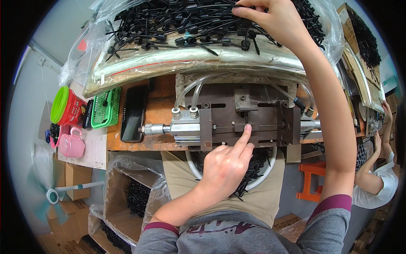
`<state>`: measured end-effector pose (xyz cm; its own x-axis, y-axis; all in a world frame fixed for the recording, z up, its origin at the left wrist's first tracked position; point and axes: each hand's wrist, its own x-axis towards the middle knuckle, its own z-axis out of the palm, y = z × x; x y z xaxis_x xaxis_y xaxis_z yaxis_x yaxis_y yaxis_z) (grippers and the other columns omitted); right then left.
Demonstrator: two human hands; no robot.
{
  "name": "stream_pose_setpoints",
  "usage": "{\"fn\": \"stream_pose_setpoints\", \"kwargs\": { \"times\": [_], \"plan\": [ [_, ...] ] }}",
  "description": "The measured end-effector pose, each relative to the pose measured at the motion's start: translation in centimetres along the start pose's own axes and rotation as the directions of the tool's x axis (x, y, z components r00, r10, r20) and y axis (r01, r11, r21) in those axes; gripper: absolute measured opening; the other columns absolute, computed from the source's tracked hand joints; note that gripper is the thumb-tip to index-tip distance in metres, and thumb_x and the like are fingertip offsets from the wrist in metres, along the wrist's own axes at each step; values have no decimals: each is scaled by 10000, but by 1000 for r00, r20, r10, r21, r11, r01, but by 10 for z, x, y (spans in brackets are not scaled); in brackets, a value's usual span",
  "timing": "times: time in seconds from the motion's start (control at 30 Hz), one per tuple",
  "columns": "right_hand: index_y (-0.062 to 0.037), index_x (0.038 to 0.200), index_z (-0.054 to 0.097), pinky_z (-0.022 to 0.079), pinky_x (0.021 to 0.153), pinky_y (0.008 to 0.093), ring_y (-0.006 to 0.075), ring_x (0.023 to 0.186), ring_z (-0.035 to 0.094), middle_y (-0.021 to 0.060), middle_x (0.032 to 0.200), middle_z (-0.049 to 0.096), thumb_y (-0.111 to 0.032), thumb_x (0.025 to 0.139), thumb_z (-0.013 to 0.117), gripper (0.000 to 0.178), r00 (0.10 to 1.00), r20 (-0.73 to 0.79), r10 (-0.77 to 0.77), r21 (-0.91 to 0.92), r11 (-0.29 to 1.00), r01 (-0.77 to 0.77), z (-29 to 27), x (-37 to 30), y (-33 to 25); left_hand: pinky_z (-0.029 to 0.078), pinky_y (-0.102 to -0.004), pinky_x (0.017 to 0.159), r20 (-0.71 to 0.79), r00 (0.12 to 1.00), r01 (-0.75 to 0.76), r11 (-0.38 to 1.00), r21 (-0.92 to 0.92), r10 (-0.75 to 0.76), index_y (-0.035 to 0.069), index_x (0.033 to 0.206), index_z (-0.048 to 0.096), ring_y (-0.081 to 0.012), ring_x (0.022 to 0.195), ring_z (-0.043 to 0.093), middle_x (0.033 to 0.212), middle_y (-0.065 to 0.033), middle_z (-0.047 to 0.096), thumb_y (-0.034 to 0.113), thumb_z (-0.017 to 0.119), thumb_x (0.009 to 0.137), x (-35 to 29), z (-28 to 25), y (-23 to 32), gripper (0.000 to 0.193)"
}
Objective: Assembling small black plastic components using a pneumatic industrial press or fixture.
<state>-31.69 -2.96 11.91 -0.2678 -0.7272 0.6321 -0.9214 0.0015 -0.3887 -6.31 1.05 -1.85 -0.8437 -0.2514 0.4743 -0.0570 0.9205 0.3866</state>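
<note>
Fingers of the right hand pinch a thin black plastic pin from the heaped pins in a clear bag, while the left hand, index extended, others curled, presses a piece into the steel press jig on the rusty worktop. Finished black pins fill the white bowl on the lap, judged mid-batch, many left.

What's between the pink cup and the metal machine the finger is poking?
In the head view, between the pink cup and the metal machine lie a pale board and a black phone, lying flat on the rusty bench.
</note>
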Motion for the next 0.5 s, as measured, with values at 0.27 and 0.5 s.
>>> {"fn": "stream_pose_setpoints", "kwargs": {
  "times": [0.27,0.5],
  "plan": [
    [-15,988,741,481,676,253,107,780,606,51,1009,704,-145,862,738,182,970,-219,-109,-1,994,111,-17,-30,1,565,-241,643,1,985,155,876,-458,-174,33,1217,639,-166,703,684,1355,-161,586,62,838,711,8,-26,2,544],
    [-48,952,690,513,789,394,244,774,659,62,889,694,-55,751,736,206,900,54,-432,-185,882,434,-24,-127,-46,640,-349,717,120,898,162,63,-985,-424,-102,1350,480,-232,865,690,1207,-281,589,101,638,935,19,-66,-17,489]
  ]
}}
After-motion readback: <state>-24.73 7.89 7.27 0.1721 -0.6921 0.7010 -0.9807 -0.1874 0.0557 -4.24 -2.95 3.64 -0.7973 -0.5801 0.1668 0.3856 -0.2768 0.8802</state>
